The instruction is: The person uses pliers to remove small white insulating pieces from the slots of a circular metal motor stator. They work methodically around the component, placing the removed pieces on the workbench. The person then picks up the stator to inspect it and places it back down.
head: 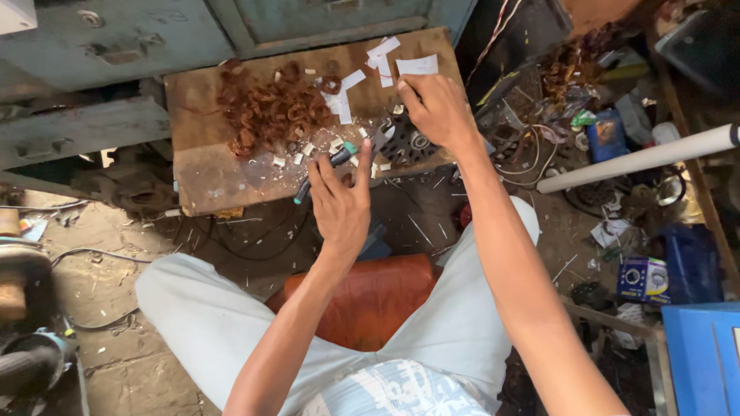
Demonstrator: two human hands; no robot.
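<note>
Fingers of the left hand (341, 202) curled in a closed grip around a dark-handled tool (333, 163) with teal ends, at the centre of the frame, tool tip aimed right toward a round metal motor core (406, 145). Right hand (436, 108) just above and to the right, palm down, fingers pressed onto the top of the motor core, pinning it against the near edge of the bench (200, 166); cannot tell whether those fingers close round it or only rest on it. Motor core sitting at the lower right corner of the wooden bench, partly hidden under the right hand. Heap of tangled copper wire (266, 108) further left on the bench, upper centre of the frame. White paper slips (381, 62) scattered along the top right of the bench, smaller scraps strewn between the wire and the tool. Brown cushion (370, 296) below the hands, between pale trouser legs. White pipe (640, 158) slanting across the right side above cluttered floor. Blue box (705, 354) in the lower right corner. Grey metal cabinet (116, 38) along the upper left.
</note>
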